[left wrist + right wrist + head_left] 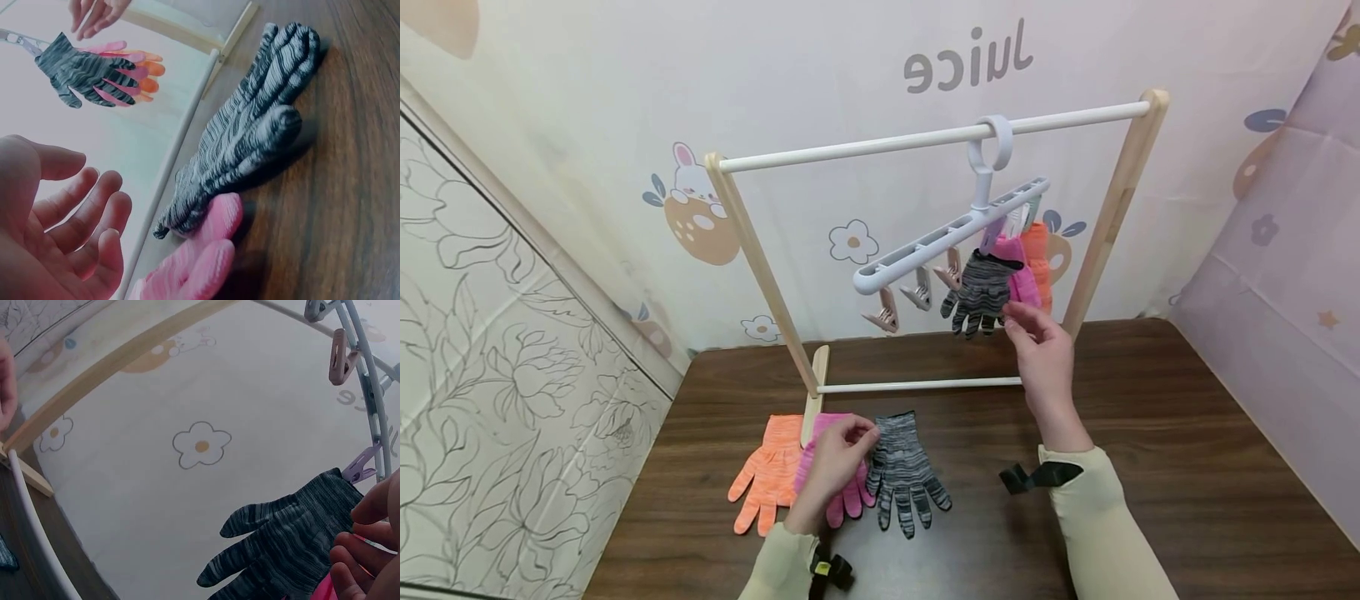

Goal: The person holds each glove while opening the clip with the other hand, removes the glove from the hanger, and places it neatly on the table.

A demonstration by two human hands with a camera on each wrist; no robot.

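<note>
A grey-black striped knit glove point(983, 287) hangs from a purple clip point(361, 465) on a pale clip hanger point(925, 246). Behind it hang a pink glove point(1026, 283) and an orange glove point(1039, 254). My right hand point(1045, 354) is beside the grey glove's right edge, thumb and fingers loosely bent with nothing between them. On the table lie another orange glove point(775, 467), a pink glove point(850, 497) and a grey-black glove point(902, 467), side by side. Over the pink one hovers my left hand point(837, 460), fingers relaxed and holding nothing, partly hiding it.
The hanger hooks over the white top rod point(865, 148) of a wooden-post rack point(760, 271). Three unused clips point(887, 312) dangle from its near end. A white lower bar point(925, 385) runs just above the brown table point(1187, 467). Patterned cloth point(820, 75) stands behind.
</note>
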